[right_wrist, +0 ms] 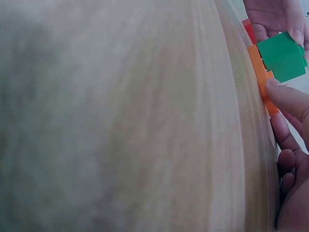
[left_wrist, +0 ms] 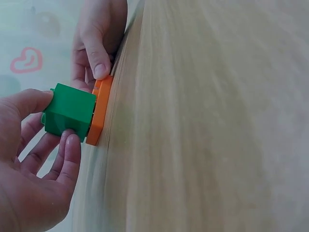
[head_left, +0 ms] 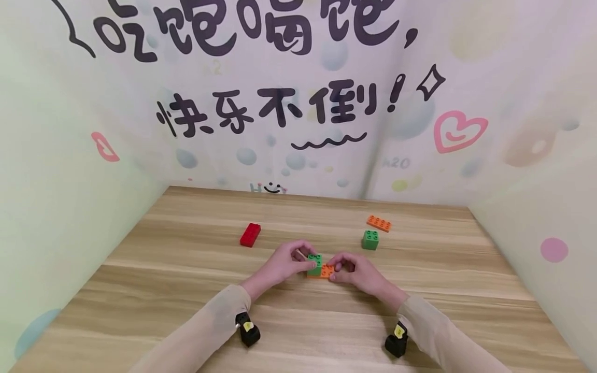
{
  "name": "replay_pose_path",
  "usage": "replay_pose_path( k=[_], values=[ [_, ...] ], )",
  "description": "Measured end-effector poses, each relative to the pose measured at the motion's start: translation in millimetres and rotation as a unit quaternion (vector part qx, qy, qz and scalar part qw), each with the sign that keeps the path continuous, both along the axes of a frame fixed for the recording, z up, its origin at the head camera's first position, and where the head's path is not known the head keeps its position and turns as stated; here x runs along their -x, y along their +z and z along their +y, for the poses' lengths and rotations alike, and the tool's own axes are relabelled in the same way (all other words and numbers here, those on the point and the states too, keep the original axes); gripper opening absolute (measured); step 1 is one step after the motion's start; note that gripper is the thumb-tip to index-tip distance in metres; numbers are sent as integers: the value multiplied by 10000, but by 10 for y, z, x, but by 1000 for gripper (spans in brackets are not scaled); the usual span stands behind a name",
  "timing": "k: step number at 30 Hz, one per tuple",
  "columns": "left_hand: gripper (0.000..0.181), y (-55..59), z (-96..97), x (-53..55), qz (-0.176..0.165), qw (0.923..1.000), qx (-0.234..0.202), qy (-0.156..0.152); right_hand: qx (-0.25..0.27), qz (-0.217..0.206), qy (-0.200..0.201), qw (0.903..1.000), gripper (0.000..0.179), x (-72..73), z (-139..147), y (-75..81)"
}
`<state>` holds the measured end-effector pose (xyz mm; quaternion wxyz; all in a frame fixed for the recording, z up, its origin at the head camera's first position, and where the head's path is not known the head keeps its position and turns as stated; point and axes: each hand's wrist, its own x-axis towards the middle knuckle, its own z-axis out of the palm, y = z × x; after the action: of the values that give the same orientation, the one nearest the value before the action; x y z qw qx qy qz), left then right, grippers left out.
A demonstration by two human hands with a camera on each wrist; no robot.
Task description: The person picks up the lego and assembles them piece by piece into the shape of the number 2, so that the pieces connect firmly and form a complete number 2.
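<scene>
Low over the table, my left hand (head_left: pixel 285 264) pinches a green toy brick (left_wrist: pixel 72 108) between thumb and fingers. The brick sits over the left half of an orange flat building plate (head_left: pixel 327 271), its lower face right at the studs. In the left wrist view the brick looks slightly tilted against the plate. My right hand (head_left: pixel 361 273) pinches the plate's right end, its thumb (right_wrist: pixel 275 83) at the upper edge. Studs show on the plate's uncovered right half.
A red brick (head_left: pixel 250 234) lies to the left, beyond my left hand. Farther right stands a second green brick (head_left: pixel 370 240), with another orange plate (head_left: pixel 379 223) just behind it. The wooden table (head_left: pixel 210 212) ends at a printed cloth wall (head_left: pixel 140 103).
</scene>
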<state>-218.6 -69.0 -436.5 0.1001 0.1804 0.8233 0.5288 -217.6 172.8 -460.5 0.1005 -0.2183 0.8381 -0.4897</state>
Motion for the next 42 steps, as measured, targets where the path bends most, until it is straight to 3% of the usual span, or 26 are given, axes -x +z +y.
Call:
replay_pose_path(
  k=[8, 22, 31, 42],
  values=[
    [19, -27, 17, -16, 9, 9998, -217, 6, -11, 97, 8, 10000, 25, -5, 5, 29],
    [20, -55, -5, 52, 107, 9996, -240, -105, 57, 105, -43, 9999, 26, 13, 11, 16],
    [19, -59, -14, 54, 20, 9999, -156, -44, -153, 248, -72, 9995, 23, 19, -4, -1],
    [22, -55, -37, 45, 27, 9998, -69, -179, 16, 93, -3, 10000, 26, 0, 6, 4]
  ],
)
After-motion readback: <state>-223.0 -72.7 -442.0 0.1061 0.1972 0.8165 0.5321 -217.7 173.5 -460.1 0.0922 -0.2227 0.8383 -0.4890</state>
